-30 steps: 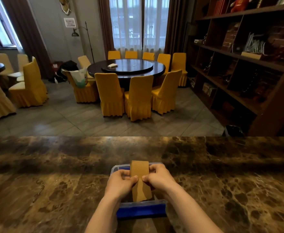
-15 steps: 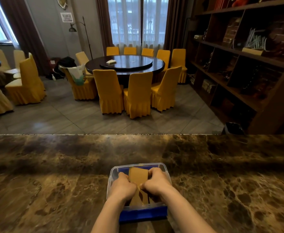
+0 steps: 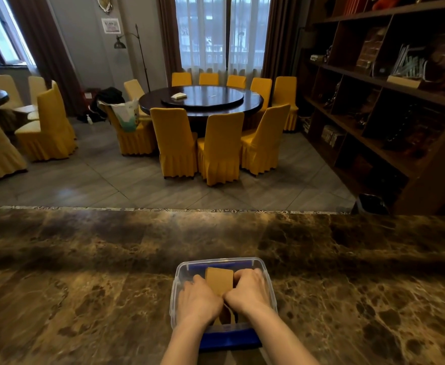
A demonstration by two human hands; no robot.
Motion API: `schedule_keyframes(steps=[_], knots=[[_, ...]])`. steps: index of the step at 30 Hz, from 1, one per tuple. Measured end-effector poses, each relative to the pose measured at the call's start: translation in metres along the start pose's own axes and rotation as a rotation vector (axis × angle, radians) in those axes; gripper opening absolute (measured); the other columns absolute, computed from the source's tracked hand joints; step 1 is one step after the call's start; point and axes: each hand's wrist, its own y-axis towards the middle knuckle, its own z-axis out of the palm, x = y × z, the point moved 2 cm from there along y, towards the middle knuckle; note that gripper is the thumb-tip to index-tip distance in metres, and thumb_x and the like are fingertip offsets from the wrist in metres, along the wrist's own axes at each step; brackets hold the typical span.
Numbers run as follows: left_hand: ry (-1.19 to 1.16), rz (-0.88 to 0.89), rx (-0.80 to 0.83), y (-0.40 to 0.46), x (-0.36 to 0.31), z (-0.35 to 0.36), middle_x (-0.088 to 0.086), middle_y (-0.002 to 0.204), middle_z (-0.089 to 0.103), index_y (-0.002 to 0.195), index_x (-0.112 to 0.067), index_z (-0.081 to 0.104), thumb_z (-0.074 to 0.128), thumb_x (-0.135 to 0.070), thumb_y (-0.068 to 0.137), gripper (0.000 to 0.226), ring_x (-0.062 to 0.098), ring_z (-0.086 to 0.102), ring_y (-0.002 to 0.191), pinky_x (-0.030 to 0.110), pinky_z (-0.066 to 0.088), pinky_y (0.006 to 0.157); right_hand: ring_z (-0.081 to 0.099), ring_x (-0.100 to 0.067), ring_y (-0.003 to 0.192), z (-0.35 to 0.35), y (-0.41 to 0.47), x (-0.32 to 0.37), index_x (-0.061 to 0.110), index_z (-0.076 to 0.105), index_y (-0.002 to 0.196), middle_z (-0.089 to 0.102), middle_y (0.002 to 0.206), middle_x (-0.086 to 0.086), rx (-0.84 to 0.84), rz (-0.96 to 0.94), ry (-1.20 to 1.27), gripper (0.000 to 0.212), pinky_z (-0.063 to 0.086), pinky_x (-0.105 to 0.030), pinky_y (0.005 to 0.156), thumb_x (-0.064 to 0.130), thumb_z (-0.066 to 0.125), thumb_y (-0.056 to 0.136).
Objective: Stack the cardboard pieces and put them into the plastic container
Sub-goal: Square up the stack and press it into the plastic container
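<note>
Cardboard stack (image 3: pixel 219 283), tan, lying inside the clear plastic container (image 3: pixel 175 293) with its long axis pointing away from the person. The far end is exposed; the near end is hidden under the knuckles, so the number of pieces in the stack cannot be counted, though a second tan edge shows lower down near the front wall. Left hand (image 3: pixel 197 302) and right hand (image 3: pixel 249 292), one on each long side of the stack, both inside the container walls. The fingers are curled inward and closed against the cardboard edges, thumbs meeting near the middle. This two-sided pinch probably serves to keep the pieces aligned as one block while they are seated on the floor of the container; a one-handed hold would likely let them fan apart. Whether the stack already rests on the bottom cannot be told.

One container is present, with rounded corners and a blue lid or base (image 3: pixel 229 338) showing at its near edge. It sits on a brown marble counter (image 3: pixel 84 285), close to the person and centred between the forearms, which keeps both wrists straight. No loose cardboard pieces are visible on the counter.

Beyond the counter: one round dark dining table (image 3: pixel 201 100) ringed by yellow-covered chairs, and a wooden shelving unit (image 3: pixel 400 88) along the right wall.
</note>
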Motion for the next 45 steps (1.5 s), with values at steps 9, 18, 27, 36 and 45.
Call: schedule_keyframes(steps=[9,18,27,36,45], knots=[[-0.027,0.007,-0.105,0.0,0.003,0.001,0.003,0.106,0.073,0.118,-0.016,0.06,0.063,-0.026,0.095,0.025,0.018,0.071,0.095,0.032,0.06,0.084,0.066,-0.016,0.102,-0.002,-0.003,0.001,0.027,0.054,0.106,0.068,0.11,0.002,-0.004,0.032,0.086,0.047,0.056,-0.026,0.081,0.027,0.089,0.075],[-0.066,0.011,-0.262,0.0,0.005,0.006,-0.003,0.096,0.072,0.11,-0.023,0.063,0.063,-0.034,0.097,0.016,0.012,0.069,0.086,0.027,0.058,0.074,0.062,-0.015,0.104,-0.004,0.001,-0.005,0.027,0.055,0.107,0.064,0.112,0.002,-0.003,0.019,0.11,0.039,0.051,-0.022,0.076,0.014,0.082,0.081],[0.095,0.042,-0.305,-0.005,0.001,0.007,-0.001,0.105,0.073,0.128,-0.024,0.057,0.058,-0.024,0.099,0.029,0.015,0.071,0.092,0.029,0.062,0.077,0.061,-0.015,0.109,0.001,0.001,-0.005,0.029,0.058,0.114,0.064,0.118,0.003,-0.086,-0.006,0.073,0.042,0.057,-0.026,0.086,0.009,0.078,0.083],[0.245,0.333,-0.263,-0.004,0.001,0.0,0.003,0.142,0.061,0.155,-0.033,0.031,0.059,-0.034,0.098,0.064,0.02,0.066,0.118,0.036,0.057,0.095,0.058,-0.012,0.121,-0.015,-0.016,0.002,0.028,0.056,0.132,0.06,0.133,0.005,-0.115,-0.337,-0.106,0.047,0.052,-0.026,0.101,0.027,0.075,0.089],[0.187,0.446,-0.22,-0.008,0.004,0.0,-0.008,0.133,0.067,0.13,-0.034,0.061,0.066,-0.033,0.095,0.035,0.012,0.066,0.115,0.032,0.056,0.1,0.056,-0.016,0.114,-0.028,-0.02,-0.001,0.025,0.071,0.121,0.06,0.127,0.005,0.064,-0.553,-0.334,0.036,0.052,-0.031,0.1,0.024,0.078,0.086]])
